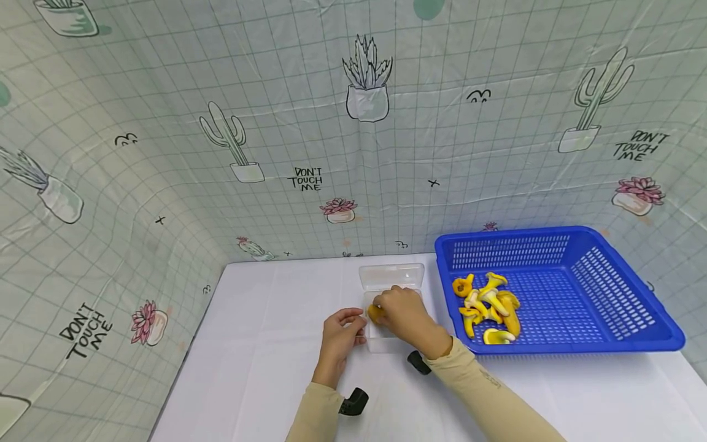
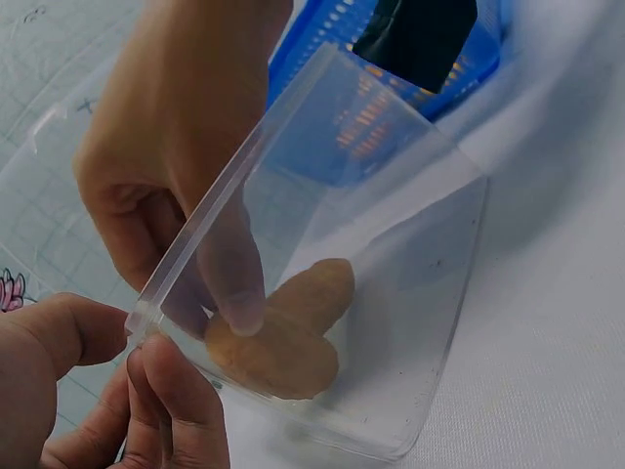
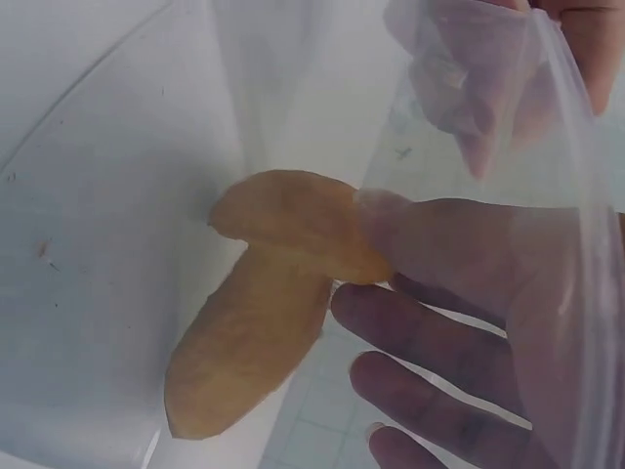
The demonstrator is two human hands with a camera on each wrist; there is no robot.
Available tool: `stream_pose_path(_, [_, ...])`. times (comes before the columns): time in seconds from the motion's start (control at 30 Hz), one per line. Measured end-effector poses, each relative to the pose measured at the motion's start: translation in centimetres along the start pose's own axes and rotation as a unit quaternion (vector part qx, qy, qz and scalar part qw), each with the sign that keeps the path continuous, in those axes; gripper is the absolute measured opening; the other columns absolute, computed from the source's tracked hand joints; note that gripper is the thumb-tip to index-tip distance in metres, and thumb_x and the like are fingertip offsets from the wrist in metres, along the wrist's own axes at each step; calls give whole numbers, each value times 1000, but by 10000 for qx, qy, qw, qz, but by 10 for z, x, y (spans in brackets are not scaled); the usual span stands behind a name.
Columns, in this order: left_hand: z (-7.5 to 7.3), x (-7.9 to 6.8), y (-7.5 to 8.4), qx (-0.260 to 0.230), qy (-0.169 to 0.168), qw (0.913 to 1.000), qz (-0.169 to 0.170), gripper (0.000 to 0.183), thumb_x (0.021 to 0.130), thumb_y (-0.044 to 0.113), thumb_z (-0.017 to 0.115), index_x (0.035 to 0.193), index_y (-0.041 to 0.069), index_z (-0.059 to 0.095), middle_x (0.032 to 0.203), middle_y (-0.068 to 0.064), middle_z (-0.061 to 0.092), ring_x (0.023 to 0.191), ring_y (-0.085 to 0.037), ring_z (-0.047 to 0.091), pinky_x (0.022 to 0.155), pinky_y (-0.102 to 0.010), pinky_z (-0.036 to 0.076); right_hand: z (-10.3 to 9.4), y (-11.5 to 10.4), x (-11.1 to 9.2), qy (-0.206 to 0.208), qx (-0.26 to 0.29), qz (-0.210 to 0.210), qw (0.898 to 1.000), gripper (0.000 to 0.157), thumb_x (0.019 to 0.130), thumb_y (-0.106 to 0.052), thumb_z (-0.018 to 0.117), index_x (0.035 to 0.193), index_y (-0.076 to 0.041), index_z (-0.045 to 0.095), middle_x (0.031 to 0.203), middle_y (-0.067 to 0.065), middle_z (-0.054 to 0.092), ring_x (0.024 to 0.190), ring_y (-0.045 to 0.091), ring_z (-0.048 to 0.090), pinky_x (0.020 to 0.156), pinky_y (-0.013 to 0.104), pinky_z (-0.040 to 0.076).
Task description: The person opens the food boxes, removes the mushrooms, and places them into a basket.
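Note:
A clear plastic box (image 1: 383, 345) stands on the white table, its hinged lid (image 1: 391, 277) tipped back at the far side. My left hand (image 1: 338, 339) pinches the box's left rim between thumb and fingers, as the left wrist view shows at a corner. Inside the box, my right hand (image 1: 405, 314) holds a yellow-brown mushroom (image 3: 264, 303) by its cap, thumb on one side and fingers on the other. Through the clear wall in the left wrist view, the mushroom (image 2: 288, 342) lies low in the box, stem pointing away from the thumb.
To the right is a large blue plastic basket (image 1: 558, 351) with several yellow mushrooms (image 1: 490, 298) heaped at its left side. A patterned cloth (image 1: 364, 159) hangs behind the table (image 1: 265, 331). Black wrist-worn devices (image 1: 355, 402) sit at both wrists.

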State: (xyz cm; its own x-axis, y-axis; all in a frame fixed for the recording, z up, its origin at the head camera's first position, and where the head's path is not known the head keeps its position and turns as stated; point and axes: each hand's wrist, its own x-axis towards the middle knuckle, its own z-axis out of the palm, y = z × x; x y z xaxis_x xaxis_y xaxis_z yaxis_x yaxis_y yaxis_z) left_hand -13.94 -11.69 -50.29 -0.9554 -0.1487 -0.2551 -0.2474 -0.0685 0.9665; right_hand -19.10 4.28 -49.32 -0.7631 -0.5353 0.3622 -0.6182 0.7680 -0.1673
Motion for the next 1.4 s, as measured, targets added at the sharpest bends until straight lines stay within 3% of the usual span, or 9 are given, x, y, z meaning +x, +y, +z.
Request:
stream_pose_path(0.3, [1,1,-1,-11,20,10000,-6,30,91,-5,67,119,-13,67,87,-1,63,67,-9,58,54,-18,54,4,-6,3,162,214,320,9991,20,79,-11,91,74,-14,72,67,0,67,64,25,65,55,43,52])
stream_pose_path(0.57, [3,2,-1,-54,15,10000,19,29,89,-5,67,117,-13,68,86,-1,63,67,-9,58,54,-18,54,1,-9,0,174,544,651,9962,14,83,-7,85,75,-13,75,67,-1,68,63,21,66,54,40,54])
stream_pose_path(0.93, [3,1,-1,-67,-11,10000,28,28,91,-4,69,118,-12,68,87,-1,64,68,-10,58,54,-18,55,-28,-16,-14,196,726,775,9941,11,82,-14,91,86,-16,81,76,-4,72,73,16,63,63,34,55])
stream_pose_path(1.4, [1,1,-1,-50,27,10000,-8,29,91,-4,68,119,-13,67,88,-1,63,68,-10,57,55,-18,54,-73,-14,-32,681,881,681,9914,22,77,-13,96,94,-13,82,89,-1,79,80,16,67,66,31,56])
